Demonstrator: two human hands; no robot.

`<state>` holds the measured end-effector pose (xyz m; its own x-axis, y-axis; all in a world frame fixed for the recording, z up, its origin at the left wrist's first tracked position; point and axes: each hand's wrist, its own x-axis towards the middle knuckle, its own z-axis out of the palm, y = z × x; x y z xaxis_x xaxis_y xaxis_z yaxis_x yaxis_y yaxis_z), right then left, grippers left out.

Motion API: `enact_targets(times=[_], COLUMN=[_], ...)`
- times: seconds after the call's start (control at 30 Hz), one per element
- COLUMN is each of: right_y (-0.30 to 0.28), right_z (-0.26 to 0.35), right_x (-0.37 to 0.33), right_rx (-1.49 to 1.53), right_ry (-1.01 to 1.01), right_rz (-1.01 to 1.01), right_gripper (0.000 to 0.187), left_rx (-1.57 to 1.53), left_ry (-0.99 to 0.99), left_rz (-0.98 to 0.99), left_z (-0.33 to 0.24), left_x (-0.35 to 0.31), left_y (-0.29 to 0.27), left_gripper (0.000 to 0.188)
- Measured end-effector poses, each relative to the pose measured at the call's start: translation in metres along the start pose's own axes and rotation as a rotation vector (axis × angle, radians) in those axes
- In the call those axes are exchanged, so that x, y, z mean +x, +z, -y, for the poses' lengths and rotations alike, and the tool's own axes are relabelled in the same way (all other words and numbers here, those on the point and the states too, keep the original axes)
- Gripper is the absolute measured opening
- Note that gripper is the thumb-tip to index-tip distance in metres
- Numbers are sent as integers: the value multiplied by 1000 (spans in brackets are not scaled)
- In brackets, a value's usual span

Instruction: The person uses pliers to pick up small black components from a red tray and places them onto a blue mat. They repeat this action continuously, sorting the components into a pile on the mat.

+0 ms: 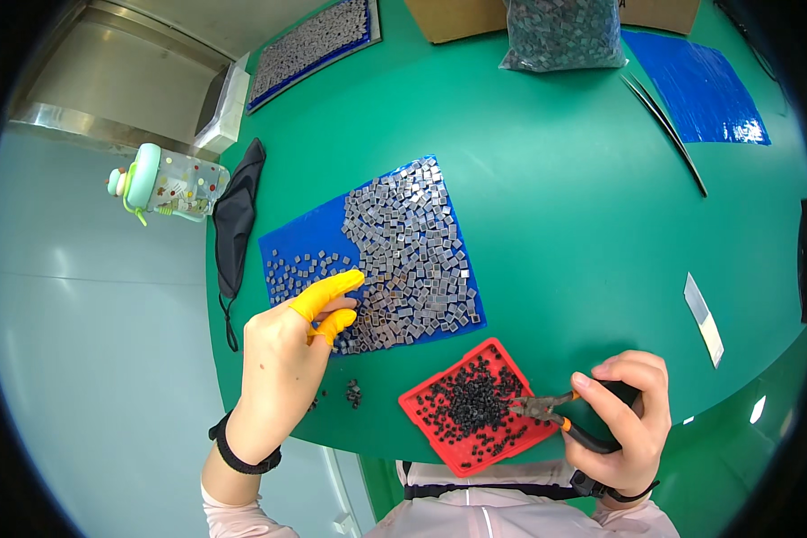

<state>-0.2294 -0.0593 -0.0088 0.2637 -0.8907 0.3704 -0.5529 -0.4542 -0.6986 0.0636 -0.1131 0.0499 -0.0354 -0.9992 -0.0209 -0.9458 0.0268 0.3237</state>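
Note:
My left hand (282, 345) wears yellow finger covers on its thumb and index finger, whose tips are apart. It hovers over a blue sheet (316, 235) covered in part by small grey metal squares (412, 242), packed densely on the right and scattered on the left. Wrapped in my right hand (632, 421) are cutting pliers (538, 408) with black and orange handles. Their jaws reach over the right side of a red tray (504, 351), which holds a heap of tiny black parts (477, 401). Whether the jaws grip a part is too small to tell.
Loose dark pieces (354, 393) lie left of the tray. Tweezers (668, 134), a second blue sheet (708, 90) and a white strip (704, 321) lie to the right. A filled plastic bag (563, 36) stands far back. A black mask (236, 215) and bottle (175, 184) are left.

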Motion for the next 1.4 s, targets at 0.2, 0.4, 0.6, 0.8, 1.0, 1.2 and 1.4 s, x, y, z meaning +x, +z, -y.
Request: enact_targets(times=[0.2, 0.4, 0.6, 0.8, 1.0, 1.2, 1.4], right_y=[0, 0, 4, 5, 5, 3, 4], right_z=[0, 1, 5, 7, 8, 6, 13], right_x=[1, 0, 1, 1, 2, 2, 2], right_rx=[-2, 10, -6, -6, -17, 1, 21], right_ry=[-2, 16, 34, 37, 33, 2, -41], right_rz=[0, -6, -40, -39, -35, -4, 29], right_gripper=[55, 55, 55, 54, 54, 54, 51], left_rx=[-18, -53, 157, 271, 203, 92, -469], left_ry=[38, 31, -41, -122, -137, -160, -47], left_rz=[-17, -83, -68, 37, 19, -43, 28], left_z=[3, 3, -9, 4, 16, 4, -29], left_x=[-1, -7, -37, -71, -78, -84, -91], left_y=[1, -2, -21, -21, -11, -15, 6], left_gripper=[40, 37, 23, 24, 21, 18, 27])
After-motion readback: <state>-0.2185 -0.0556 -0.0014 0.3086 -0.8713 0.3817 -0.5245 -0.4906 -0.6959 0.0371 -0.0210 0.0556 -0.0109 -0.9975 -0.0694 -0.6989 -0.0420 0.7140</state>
